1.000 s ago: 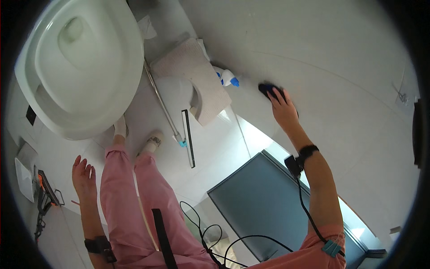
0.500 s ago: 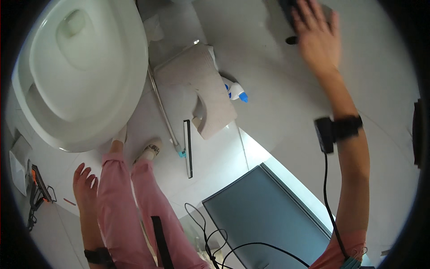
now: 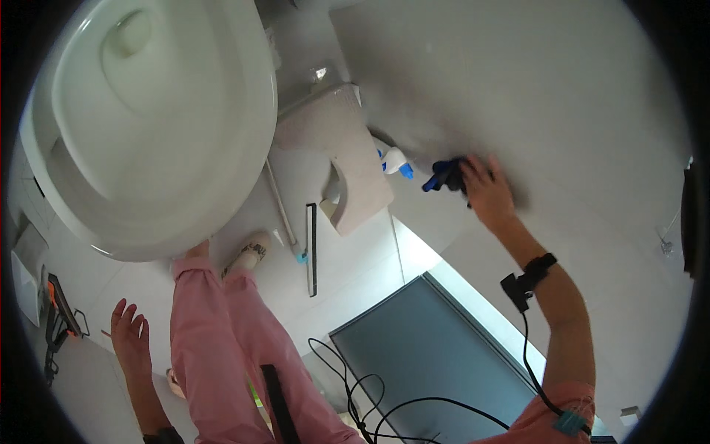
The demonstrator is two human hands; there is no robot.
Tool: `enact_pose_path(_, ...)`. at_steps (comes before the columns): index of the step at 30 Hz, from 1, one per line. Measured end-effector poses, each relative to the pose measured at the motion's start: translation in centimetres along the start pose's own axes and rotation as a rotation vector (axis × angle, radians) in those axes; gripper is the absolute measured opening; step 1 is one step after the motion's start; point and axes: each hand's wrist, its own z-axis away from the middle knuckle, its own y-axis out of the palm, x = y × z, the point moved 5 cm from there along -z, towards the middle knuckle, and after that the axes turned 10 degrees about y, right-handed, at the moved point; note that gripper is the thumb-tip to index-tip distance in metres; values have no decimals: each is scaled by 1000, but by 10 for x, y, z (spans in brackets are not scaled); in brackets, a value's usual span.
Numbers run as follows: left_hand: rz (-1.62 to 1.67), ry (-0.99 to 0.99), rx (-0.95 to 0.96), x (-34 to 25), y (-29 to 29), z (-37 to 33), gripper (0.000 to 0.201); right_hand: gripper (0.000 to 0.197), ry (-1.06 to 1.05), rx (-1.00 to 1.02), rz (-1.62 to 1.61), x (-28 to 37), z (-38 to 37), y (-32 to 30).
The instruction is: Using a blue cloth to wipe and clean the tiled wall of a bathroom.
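Observation:
Against the pale tiled wall (image 3: 592, 111), my right hand (image 3: 489, 194) presses a dark blue and black cloth (image 3: 445, 175). Its fingers lie over the cloth, and part of it bunches out past the fingertips toward the left. A white bottle with a blue cap (image 3: 396, 162) stands a short way left of the cloth. Down beside my pink trouser leg (image 3: 207, 340), my left hand (image 3: 132, 342) hangs with loosely curled, parted fingers and nothing in it.
A white toilet (image 3: 192, 218) fills the upper left. A beige curved stool (image 3: 359, 163) stands beside it, with a squeegee (image 3: 311, 251) in front. A grey panel (image 3: 436, 348) and loose black cables (image 3: 347, 385) lie at the lower middle. An orange-and-black tool (image 3: 63, 307) is far left.
My right hand has swept down and left along the wall with the cloth, from the top edge to near the bottle. My left hand has dropped slightly. The view has shifted a little.

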Motion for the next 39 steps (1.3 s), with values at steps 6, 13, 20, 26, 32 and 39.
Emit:
enact_pose_path(6,-96,18,62,-14,21,7,36,47,534,-491,150,-154,-105,-185)
enact_pose_path(13,-192,-29,60,9,33,-4,33,50,490,-444,190,-128,-194,-169)
enact_pose_path(20,-195,18,11,14,-18,-16,35,53,464,-306,253,-98,-189,-154)
enact_pose_path(26,-272,12,83,30,-9,-12,35,47,218,-228,234,-44,-108,-73)
enact_pose_path(32,-514,95,150,37,-19,-13,36,46,40,-12,156,13,-5,1)
enact_pose_path(39,-394,60,120,39,-25,-15,34,47,-113,17,69,103,104,116)
